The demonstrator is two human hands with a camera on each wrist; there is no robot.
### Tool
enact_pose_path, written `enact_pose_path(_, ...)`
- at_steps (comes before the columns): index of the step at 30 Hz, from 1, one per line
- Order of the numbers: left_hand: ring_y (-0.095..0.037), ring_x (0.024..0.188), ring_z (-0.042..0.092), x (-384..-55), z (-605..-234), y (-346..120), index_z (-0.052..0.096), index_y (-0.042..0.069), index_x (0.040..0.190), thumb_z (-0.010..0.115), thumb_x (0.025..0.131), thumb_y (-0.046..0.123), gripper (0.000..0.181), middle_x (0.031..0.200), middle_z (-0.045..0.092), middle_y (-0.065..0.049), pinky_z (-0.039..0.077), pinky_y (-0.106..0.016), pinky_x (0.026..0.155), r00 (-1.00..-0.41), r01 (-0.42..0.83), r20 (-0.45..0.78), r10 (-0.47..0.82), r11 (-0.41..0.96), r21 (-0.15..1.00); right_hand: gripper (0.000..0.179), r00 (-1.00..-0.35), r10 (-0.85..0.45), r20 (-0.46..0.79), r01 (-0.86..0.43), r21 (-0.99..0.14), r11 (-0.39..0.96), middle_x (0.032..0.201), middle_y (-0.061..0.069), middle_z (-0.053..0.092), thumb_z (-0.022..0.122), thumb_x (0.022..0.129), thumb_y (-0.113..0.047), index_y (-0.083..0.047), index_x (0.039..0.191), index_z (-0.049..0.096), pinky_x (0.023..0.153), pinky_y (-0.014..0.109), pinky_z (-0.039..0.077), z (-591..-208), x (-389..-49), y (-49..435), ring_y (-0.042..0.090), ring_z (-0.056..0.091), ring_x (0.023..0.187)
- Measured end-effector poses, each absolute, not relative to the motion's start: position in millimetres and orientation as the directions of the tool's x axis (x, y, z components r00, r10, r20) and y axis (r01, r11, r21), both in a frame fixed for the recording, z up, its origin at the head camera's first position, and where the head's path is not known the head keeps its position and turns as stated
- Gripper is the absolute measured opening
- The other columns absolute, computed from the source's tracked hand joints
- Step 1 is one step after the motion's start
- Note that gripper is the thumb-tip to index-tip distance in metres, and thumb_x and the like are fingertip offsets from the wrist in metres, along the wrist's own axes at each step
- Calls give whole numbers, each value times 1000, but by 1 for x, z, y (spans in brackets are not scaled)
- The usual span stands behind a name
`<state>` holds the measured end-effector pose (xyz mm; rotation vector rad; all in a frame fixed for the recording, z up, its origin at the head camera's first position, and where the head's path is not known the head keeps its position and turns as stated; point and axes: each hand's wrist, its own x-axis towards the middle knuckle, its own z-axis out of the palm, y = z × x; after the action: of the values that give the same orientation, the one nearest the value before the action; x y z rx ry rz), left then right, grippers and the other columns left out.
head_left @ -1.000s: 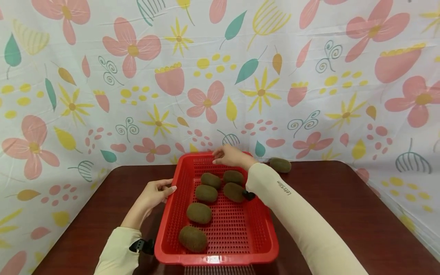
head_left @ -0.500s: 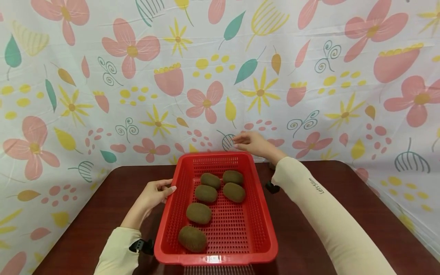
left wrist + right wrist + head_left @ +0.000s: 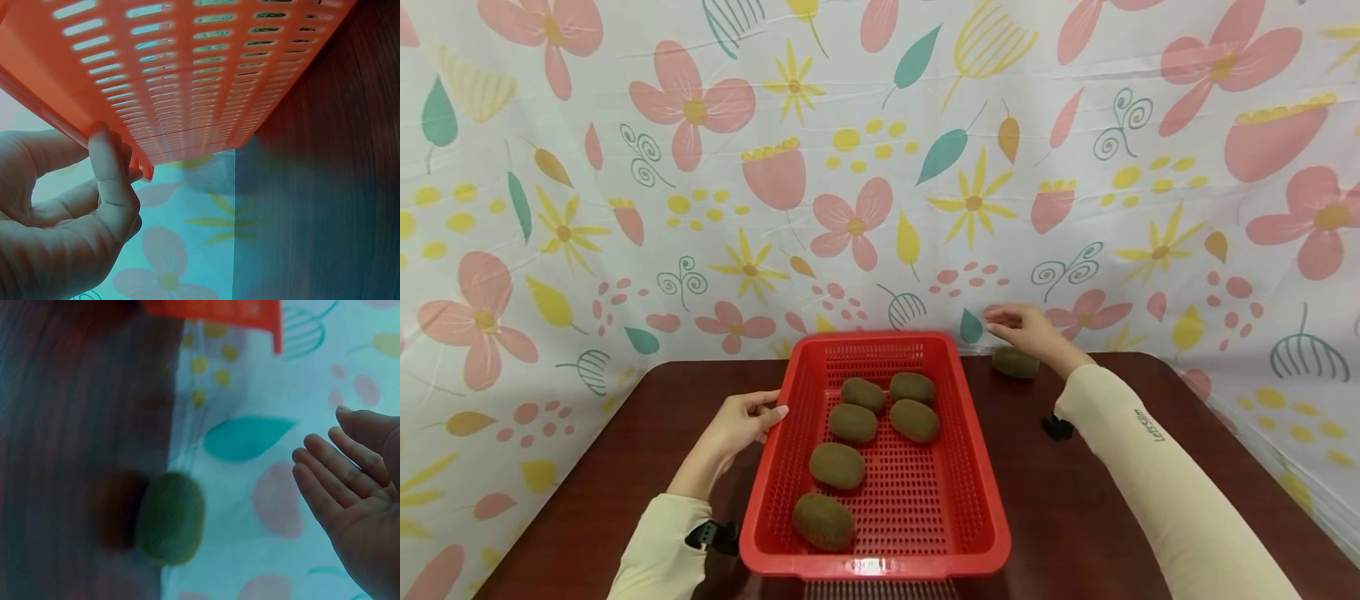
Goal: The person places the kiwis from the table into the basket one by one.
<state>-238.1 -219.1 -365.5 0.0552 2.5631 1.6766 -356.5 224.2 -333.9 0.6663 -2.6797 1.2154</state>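
Note:
A red perforated plastic basket [image 3: 880, 567] stands mid-table with several brown kiwis [image 3: 837, 465] lying in it. My left hand [image 3: 735, 427] pinches the basket's left rim between thumb and fingers; the left wrist view shows the fingers [image 3: 112, 169] curled at that rim. Above the table's back edge, right of the basket, hovers my right hand [image 3: 1030, 332], holding nothing, its fingers loosely extended. Just below it a lone kiwi [image 3: 1015, 362] rests on the table; the right wrist view shows this kiwi [image 3: 170, 519] apart from the fingers.
The dark reddish-brown wooden table [image 3: 1097, 500] reaches back to a white floral cloth [image 3: 865, 108] hanging behind it. Below the basket's front edge, a grey slotted thing [image 3: 880, 590] shows partly. Black wrist straps sit on both arms.
My right hand has moved from over the basket's far end rightward to above the lone kiwi. The left hand and the basket stay in place.

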Motion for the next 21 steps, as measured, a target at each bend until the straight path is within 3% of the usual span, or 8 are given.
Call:
enact_pose_path(5, -18, 68, 62, -238, -365, -219, 51, -3, 137, 60, 96, 14, 45, 83, 60, -10, 56, -37, 68, -996, -19, -52, 72, 395, 918, 35, -915, -304, 266, -402, -667, 627, 118, 31, 60, 56, 98, -9, 13, 125, 55, 89, 48, 51, -352, -361, 244, 43, 57, 110)
enact_pose_path(12, -19, 68, 62, -240, -367, -219, 50, -3, 137, 60, 96, 15, 46, 84, 60, -11, 56, -38, 68, -996, -14, -49, 76, 400, 916, 42, -938, -272, 216, -347, -604, 718, 130, 35, 49, 57, 97, -10, 14, 130, 50, 94, 56, 44, -372, -365, 255, 51, 47, 119)
enact_pose_path(21, -19, 69, 61, -239, -367, -220, 49, -2, 138, 60, 97, 15, 47, 83, 60, -11, 55, -37, 69, -996, -8, -45, 80, 406, 914, 45, -936, -260, 236, -349, -528, 774, 128, 38, 48, 61, 93, -5, 18, 130, 48, 96, 58, 42, -388, -371, 254, 53, 46, 118)
